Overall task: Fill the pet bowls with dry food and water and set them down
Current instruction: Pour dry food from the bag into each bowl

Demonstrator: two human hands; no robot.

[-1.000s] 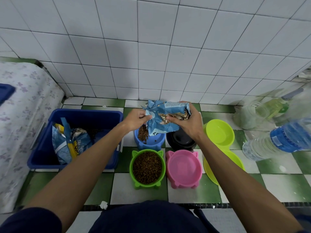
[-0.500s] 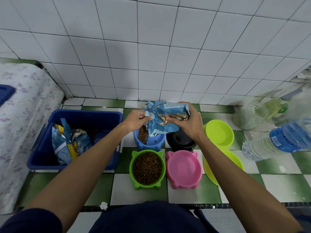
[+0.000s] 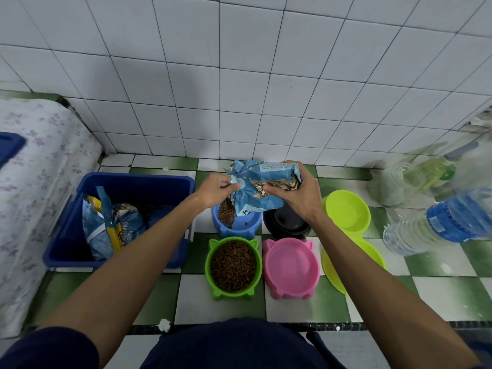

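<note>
A person holds a blue food bag (image 3: 262,187) with both hands over a blue bowl (image 3: 237,222). The left hand (image 3: 215,191) pinches the open edge of the bag, fingers curled on it. The right hand (image 3: 295,194) wraps around the other end of the bag and grips it tight. The bag is tipped down to the left, and brown dry food (image 3: 226,216) falls from its mouth into the blue bowl below.

The blue bowl sits on the green and white tiled floor (image 3: 452,286), near the white wall. Just in front of it is a green bowl (image 3: 233,267) with little ears, full of brown food. Right beside the green bowl is a pink bowl (image 3: 291,269) with ears, and it has no food in it. Behind the pink bowl is a black bowl (image 3: 286,222), partly hidden by the right wrist. To the right are two lime bowls (image 3: 348,213), one behind the other.

On the left is a blue bin (image 3: 66,235) with another food bag (image 3: 111,230) inside. A flowery cloth (image 3: 34,182) lies further left. On the far right, a clear water bottle (image 3: 436,225) with a blue label lies tipped, looking blurry. Behind it is a second bottle (image 3: 431,169) with yellow-green liquid, also blurry.
</note>
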